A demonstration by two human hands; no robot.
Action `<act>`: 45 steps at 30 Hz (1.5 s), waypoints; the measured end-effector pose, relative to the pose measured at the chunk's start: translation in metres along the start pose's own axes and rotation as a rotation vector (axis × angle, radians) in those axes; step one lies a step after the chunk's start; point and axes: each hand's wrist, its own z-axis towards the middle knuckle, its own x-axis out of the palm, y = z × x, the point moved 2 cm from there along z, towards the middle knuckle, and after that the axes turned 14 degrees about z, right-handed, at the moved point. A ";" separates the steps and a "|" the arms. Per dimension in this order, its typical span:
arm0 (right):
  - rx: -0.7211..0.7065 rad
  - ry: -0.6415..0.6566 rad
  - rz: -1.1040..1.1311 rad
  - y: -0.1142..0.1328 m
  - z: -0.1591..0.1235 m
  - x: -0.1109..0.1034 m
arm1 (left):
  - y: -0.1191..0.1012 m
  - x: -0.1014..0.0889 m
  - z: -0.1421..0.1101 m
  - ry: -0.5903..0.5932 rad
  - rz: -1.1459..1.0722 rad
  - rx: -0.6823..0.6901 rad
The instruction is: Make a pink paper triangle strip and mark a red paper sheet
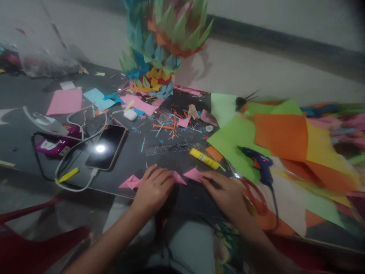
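Observation:
My left hand (154, 186) lies on the dark table (134, 152) near its front edge, fingers pressed down on a folded pink paper piece (179, 178). Another pink folded piece (130, 182) sits just left of that hand. My right hand (225, 192) rests flat beside it, its fingertips touching a pink folded triangle (193, 174). Both hands press paper against the table rather than lifting it.
A yellow glue stick (204, 158), a clear ruler (171, 147), red-handled scissors (255, 196) and a blue glue gun (261, 163) lie close by. A phone (106, 146) on a white cable sits left. Coloured paper sheets (281, 137) cover the right; a tall paper sculpture (165, 45) stands behind.

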 end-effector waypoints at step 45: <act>-0.329 0.282 -0.064 -0.010 -0.002 0.026 | 0.000 0.000 0.001 0.070 0.045 -0.005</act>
